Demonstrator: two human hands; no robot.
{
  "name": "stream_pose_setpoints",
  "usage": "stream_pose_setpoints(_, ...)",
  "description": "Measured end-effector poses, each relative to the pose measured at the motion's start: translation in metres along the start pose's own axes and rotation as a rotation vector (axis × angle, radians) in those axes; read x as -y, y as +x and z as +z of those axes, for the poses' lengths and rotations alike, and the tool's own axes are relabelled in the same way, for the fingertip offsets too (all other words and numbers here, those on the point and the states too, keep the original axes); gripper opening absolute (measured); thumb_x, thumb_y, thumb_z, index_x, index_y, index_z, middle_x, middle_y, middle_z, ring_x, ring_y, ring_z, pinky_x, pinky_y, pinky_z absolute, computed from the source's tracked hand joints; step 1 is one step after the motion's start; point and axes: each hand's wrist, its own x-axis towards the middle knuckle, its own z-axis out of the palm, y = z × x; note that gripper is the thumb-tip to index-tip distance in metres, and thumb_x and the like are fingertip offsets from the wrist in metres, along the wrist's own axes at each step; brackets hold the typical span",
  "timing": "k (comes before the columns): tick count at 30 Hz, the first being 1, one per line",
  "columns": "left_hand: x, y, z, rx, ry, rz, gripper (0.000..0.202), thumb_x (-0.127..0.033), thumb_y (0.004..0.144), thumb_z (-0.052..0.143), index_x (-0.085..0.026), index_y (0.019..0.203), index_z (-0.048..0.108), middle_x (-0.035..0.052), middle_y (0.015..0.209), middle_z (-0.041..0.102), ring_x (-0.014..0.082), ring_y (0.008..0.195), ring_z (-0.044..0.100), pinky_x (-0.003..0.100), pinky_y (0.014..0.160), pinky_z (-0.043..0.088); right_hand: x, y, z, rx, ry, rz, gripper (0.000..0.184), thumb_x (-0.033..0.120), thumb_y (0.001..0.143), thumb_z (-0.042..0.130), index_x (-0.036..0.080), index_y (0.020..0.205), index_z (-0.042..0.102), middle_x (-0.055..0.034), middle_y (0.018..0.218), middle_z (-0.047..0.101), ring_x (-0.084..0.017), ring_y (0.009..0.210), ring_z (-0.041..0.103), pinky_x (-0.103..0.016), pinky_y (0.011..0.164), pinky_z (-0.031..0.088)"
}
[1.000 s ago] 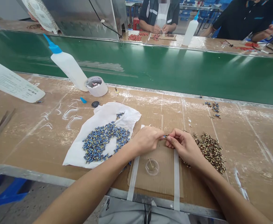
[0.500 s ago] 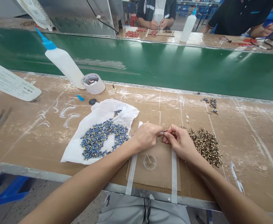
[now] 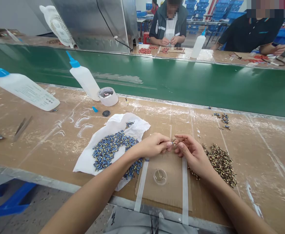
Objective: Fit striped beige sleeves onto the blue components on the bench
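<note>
My left hand [image 3: 154, 144] pinches a small dark-and-yellow piece [image 3: 174, 142] between thumb and fingertips, above a cardboard pad. Just to its right, my right hand [image 3: 193, 153] has its fingers apart and slightly curled, close to the piece; whether a fingertip touches it I cannot tell. Left of my hands, a heap of small blue-and-yellow pieces [image 3: 110, 146] lies on a white sheet [image 3: 84, 162]. A heap of small brown-and-cream pieces [image 3: 222, 165] sits beside my right wrist. On the pad [image 3: 167, 195] stands a small clear dish [image 3: 160, 177] with a thin stick in it.
Two white bottles with blue nozzles [image 3: 85, 81] [image 3: 27, 91] and a tape roll [image 3: 107, 97] stand at the back left. Tweezers [image 3: 22, 128] lie farther left. A few blue pieces [image 3: 224, 118] rest at the back right. Beyond the green belt [image 3: 169, 81], two people sit working.
My right fingers have spread and come away from the pinch they shared with my left hand. The left hand keeps its pinch. The view has tilted up and shifted left.
</note>
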Motion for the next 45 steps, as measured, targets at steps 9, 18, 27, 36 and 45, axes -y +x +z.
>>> stream_pose_setpoints(9, -0.004, -0.001, 0.002, 0.026, -0.015, -0.056, 0.037, -0.034, 0.097, 0.037, -0.014, 0.077, 0.061, -0.0007, 0.060, 0.057, 0.0104, 0.055, 0.050, 0.022, 0.056, 0.036, 0.007, 0.001, -0.003, 0.053, 0.016, 0.075, 0.026, 0.040, 0.094, 0.052, 0.021, 0.111, 0.057, -0.0045, 0.087, 0.066, -0.016, 0.077, 0.062, -0.029, 0.072, 0.051)
stream_pose_setpoints(18, -0.008, 0.000, 0.003, 0.023, 0.086, -0.049, 0.032, -0.026, 0.096, 0.039, -0.014, 0.076, 0.061, 0.0006, 0.067, 0.063, 0.0110, 0.062, 0.055, 0.021, 0.061, 0.037, 0.008, 0.003, -0.003, 0.054, -0.034, 0.074, 0.025, 0.039, 0.093, 0.055, 0.018, 0.083, 0.062, -0.0023, 0.076, 0.064, -0.015, 0.072, 0.057, -0.025, 0.068, 0.046)
stream_pose_setpoints(27, 0.002, 0.005, 0.021, -0.103, 0.389, -0.013, 0.026, -0.019, 0.088, 0.047, -0.016, 0.067, 0.061, 0.0027, 0.065, 0.065, 0.0142, 0.063, 0.056, 0.024, 0.059, 0.031, -0.003, 0.001, -0.002, 0.052, -0.137, 0.031, 0.024, 0.034, 0.094, 0.052, 0.018, 0.076, 0.055, -0.0023, 0.071, 0.063, -0.016, 0.070, 0.058, -0.026, 0.066, 0.045)
stream_pose_setpoints(36, 0.003, 0.004, 0.018, -0.127, 0.412, -0.053, 0.025, -0.019, 0.089, 0.045, -0.017, 0.070, 0.060, 0.0024, 0.069, 0.064, 0.0158, 0.068, 0.058, 0.025, 0.064, 0.033, -0.002, 0.006, 0.001, 0.033, -0.206, -0.009, 0.021, 0.029, 0.095, 0.049, 0.019, 0.078, 0.056, -0.0036, 0.075, 0.067, -0.017, 0.072, 0.063, -0.027, 0.068, 0.048)
stream_pose_setpoints(45, -0.011, 0.001, 0.000, -0.226, 0.205, -0.153, 0.046, -0.044, 0.095, 0.037, -0.017, 0.062, 0.055, 0.0005, 0.059, 0.062, 0.0149, 0.059, 0.055, 0.024, 0.059, 0.033, 0.009, 0.017, -0.005, -0.023, -0.013, 0.046, 0.030, 0.045, 0.088, 0.057, 0.018, 0.077, 0.058, -0.0047, 0.072, 0.069, -0.018, 0.067, 0.065, -0.029, 0.064, 0.052)
